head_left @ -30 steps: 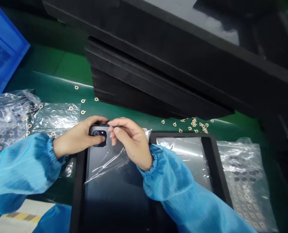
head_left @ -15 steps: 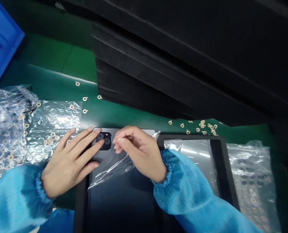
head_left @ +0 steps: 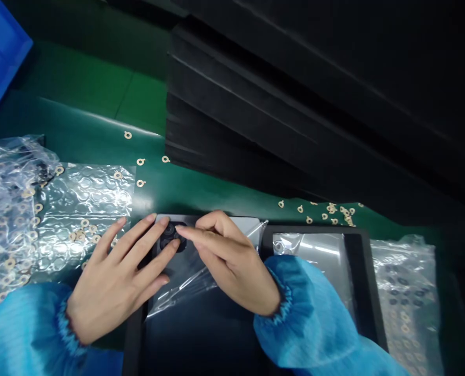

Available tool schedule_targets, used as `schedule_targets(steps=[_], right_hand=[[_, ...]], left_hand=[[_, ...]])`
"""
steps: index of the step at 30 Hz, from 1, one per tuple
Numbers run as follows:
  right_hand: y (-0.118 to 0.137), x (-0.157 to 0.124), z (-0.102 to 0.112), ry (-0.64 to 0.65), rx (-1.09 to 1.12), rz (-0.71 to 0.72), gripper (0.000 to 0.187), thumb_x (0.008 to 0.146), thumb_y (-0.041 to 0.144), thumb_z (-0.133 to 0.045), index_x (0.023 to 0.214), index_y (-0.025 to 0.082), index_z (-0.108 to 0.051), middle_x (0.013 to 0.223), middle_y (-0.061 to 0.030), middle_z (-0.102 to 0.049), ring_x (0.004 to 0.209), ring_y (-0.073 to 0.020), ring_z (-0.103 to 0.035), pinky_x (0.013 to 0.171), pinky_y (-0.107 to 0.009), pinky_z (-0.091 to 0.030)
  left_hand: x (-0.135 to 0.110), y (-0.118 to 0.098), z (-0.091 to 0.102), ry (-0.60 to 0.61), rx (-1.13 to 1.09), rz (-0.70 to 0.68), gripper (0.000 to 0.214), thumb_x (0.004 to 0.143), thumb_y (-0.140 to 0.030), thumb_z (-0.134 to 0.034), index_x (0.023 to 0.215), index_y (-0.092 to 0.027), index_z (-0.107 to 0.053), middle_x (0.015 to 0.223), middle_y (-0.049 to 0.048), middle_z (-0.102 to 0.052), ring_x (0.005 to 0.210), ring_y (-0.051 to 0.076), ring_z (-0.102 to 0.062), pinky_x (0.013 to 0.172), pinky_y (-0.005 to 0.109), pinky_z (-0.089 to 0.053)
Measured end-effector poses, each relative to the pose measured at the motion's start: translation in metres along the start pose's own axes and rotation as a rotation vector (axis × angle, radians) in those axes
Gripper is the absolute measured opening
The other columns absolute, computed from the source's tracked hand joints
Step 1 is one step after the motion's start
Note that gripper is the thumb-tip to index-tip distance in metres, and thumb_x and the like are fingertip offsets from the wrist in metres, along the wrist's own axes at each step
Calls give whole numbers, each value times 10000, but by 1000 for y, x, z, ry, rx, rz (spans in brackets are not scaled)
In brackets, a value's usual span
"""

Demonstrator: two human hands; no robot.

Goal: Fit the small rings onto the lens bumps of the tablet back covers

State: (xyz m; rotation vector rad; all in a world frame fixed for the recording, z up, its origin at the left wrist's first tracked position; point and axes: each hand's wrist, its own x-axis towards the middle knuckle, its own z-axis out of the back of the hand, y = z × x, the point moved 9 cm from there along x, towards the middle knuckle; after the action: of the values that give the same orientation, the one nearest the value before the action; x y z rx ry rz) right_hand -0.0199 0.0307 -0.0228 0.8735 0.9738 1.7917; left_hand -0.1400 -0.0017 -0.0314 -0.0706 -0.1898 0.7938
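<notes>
A grey tablet [head_left: 243,224], partly covered by a clear film [head_left: 185,287] that is peeled back slantwise at its upper end, lies on a black tray [head_left: 132,324]. Its dark camera module [head_left: 182,245] sits in the upper left corner. My left hand [head_left: 125,266] rests over that corner, fingers spread, with two fingertips at the module's edges. My right hand [head_left: 232,256] is curled, one digit reaching out with its tip on the lens area. The other fingertips are hidden behind it, so whether they hold anything small cannot be seen.
A second film-covered tablet [head_left: 321,261] lies to the right. Bubble wrap [head_left: 87,193] and a clear bag [head_left: 5,209] with small ring-shaped stickers are at left. Another bag [head_left: 408,282] lies far right. Loose rings [head_left: 330,209] dot the green mat. Black boards [head_left: 232,109] loom behind; a blue bin [head_left: 1,52] stands upper left.
My right hand has gone from hovering beside the camera module to touching its lens area, one digit now stretched out. My left hand stays on the corner. The whole view has shifted slightly.
</notes>
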Motion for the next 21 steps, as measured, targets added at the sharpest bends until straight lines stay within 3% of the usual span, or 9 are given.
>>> schedule_targets(steps=[3, 9, 21], right_hand=[[-4, 0, 1, -33, -5, -42, 376, 911, 54, -468, 1231, 232, -554, 918, -20, -568, 809, -119, -584, 732, -264, -529], [-4, 3, 4, -88, -86, -41, 163, 896, 83, -528, 955, 216, -602, 943, -25, -620, 833, -132, -618, 750, -265, -535], [2, 9, -3, -24, -205, -17, 164, 875, 72, -507, 917, 199, -601, 932, -42, -597, 844, -143, -600, 742, -277, -532]], left_hand=[[1, -1, 0, -2, -7, 7, 393, 953, -373, -440, 1314, -235, -516, 1459, 122, -444, 1324, 316, -434, 1136, 514, -214], [4, -2, 2, 0, 14, 24, 375, 961, -345, -418, 1300, -230, -528, 1446, 122, -461, 1298, 329, -461, 1084, 507, -263], [2, -3, 0, 3, 17, 35, 386, 952, -323, -427, 1316, -224, -510, 1462, 121, -440, 1272, 327, -484, 1039, 494, -314]])
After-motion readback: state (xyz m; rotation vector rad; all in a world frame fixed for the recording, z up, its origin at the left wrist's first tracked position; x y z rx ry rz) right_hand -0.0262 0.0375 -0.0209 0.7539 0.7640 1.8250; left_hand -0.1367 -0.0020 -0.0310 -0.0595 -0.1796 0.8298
